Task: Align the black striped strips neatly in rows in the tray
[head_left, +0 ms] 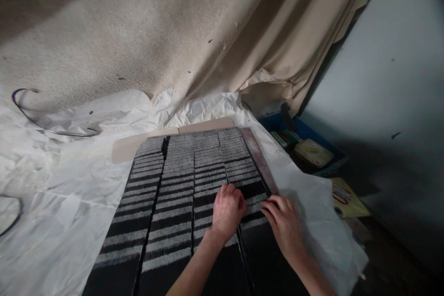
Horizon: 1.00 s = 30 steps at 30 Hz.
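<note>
A dark panel (pixel 215 263) lies in front of me, split lengthwise into several columns by narrow black gaps. Rough grey strips run across it, packed closely at the far end and spaced wider apart nearer me. My left hand (pixel 227 210) is curled closed over the right-hand gap, its fingertips at the left end of a grey strip (pixel 252 206). At that strip's right end, my right hand (pixel 285 222) pinches with thumb and forefinger by the panel's right edge. The left fingertips are partly hidden behind the hand.
White plastic sheeting (pixel 62 222) spreads around the panel. Beige boards (pixel 204 126) stick out beyond its far edge. A beige cloth (pixel 138 32) hangs behind. To the right stand a blue crate (pixel 333 166) with boxes and a yellow packet (pixel 348 199). A thin black strand (pixel 38 125) lies left.
</note>
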Tool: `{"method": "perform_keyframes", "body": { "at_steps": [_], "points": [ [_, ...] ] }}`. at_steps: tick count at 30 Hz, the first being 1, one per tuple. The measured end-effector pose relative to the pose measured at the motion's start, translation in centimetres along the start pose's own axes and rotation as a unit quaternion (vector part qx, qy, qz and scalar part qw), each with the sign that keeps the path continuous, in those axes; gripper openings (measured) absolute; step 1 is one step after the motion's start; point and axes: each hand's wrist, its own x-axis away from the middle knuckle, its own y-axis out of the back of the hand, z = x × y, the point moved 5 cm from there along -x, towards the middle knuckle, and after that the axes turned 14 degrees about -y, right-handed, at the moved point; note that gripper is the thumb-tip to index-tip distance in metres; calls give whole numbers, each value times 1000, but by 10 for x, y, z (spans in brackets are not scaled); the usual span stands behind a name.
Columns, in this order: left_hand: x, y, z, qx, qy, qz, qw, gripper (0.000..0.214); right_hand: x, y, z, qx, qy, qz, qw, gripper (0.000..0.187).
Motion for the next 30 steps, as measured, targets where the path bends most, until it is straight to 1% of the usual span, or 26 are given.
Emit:
{"method": "perform_keyframes", "body": {
  "at_steps": [3,5,8,11,14,15,16,19,22,24,25,27,29,30],
  "points": [
    [-5,0,0,4,-15,27,1000,9,-1,-2,-4,-35,-5,6,999,14],
    [-7,1,-1,18,-25,36,999,1,-1,-3,-5,-32,-4,11,999,13],
    [-10,0,1,28,-24,49,998,6,-1,-3,-7,-31,-7,8,999,10],
    [-14,-4,3,23,-26,65,997,7,-2,0,-10,-56,-32,-21,998,9],
    [-16,-7,4,15,-28,73,997,8,-2,0,-9,-98,-31,-18,995,3],
    [-16,-7,4,13,-29,74,997,8,-2,1,-8,-116,-26,-14,993,4],
    [-17,-6,4,10,-30,77,997,9,-1,2,-7,-136,-22,-13,990,9],
    [-19,-4,2,3,-36,85,996,11,2,5,-5,-162,-25,-29,986,17],
    [-21,-2,1,-8,-40,90,995,11,6,6,-5,-195,-52,-36,979,14],
    [-21,-2,1,-14,-41,90,995,11,8,5,-5,-217,-64,-28,974,12],
    [-21,-3,0,-16,-42,89,995,12,9,5,-4,-212,-61,-23,975,11],
    [-20,-5,0,-20,-43,88,995,12,11,6,0,-165,-37,-21,985,8],
    [-19,-6,0,-23,-44,88,995,13,14,8,4,-115,-3,-16,993,11],
    [-18,-7,0,-24,-44,88,995,12,15,8,5,-109,8,-11,994,14]
  ]
}}
